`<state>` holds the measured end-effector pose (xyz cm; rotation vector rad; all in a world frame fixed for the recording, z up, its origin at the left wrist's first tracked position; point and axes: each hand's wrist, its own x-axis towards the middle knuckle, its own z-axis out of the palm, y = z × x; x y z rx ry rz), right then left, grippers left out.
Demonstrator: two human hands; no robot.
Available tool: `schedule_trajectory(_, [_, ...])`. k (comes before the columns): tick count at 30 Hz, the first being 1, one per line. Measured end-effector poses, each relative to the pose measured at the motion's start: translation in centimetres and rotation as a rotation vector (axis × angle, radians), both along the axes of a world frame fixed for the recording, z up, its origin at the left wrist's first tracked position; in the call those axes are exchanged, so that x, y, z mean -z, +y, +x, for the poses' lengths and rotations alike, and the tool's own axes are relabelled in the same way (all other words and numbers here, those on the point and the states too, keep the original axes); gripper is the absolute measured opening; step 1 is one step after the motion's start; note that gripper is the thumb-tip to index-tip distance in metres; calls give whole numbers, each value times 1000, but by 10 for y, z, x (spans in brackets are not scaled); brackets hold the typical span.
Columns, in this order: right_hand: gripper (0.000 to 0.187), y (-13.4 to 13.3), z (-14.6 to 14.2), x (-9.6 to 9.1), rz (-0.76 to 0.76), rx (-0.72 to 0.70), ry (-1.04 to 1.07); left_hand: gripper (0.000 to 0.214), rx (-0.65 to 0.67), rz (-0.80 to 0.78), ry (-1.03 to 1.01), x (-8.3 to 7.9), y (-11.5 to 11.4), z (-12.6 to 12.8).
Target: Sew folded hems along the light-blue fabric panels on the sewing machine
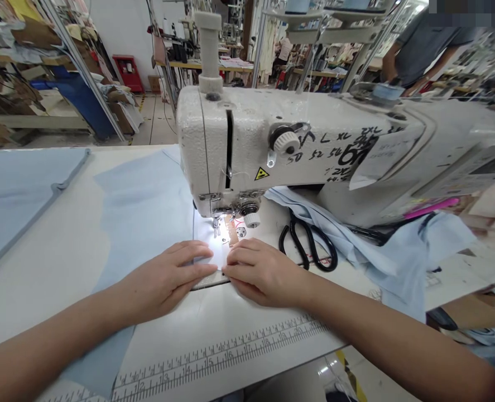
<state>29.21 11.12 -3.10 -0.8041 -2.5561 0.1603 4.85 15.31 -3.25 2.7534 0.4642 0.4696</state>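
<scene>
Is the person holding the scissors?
No, the black-handled scissors lie on the table, apart from the left hand and right hand, which press on pale blue cloth.

Two bare hands show, one left hand (167,276) and one right hand (264,273), before one cream-white industrial sewing machine (230,134). The white worktop (50,296) carries one pair of black-handled scissors (308,241), one printed measuring tape (217,357) and three pale blue fabric pieces (21,195). One co-worker in a grey shirt (423,50) stands beyond.
</scene>
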Motion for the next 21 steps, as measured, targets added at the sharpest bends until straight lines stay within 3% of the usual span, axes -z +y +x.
schedule_trajectory(10, [18,-3,-1,0,23,0,-75,29,7,10,19,-7,2,1])
schedule_trajectory(21, [19,9,-5,1,38,132,-49,32,13,48,66,-6,26,1])
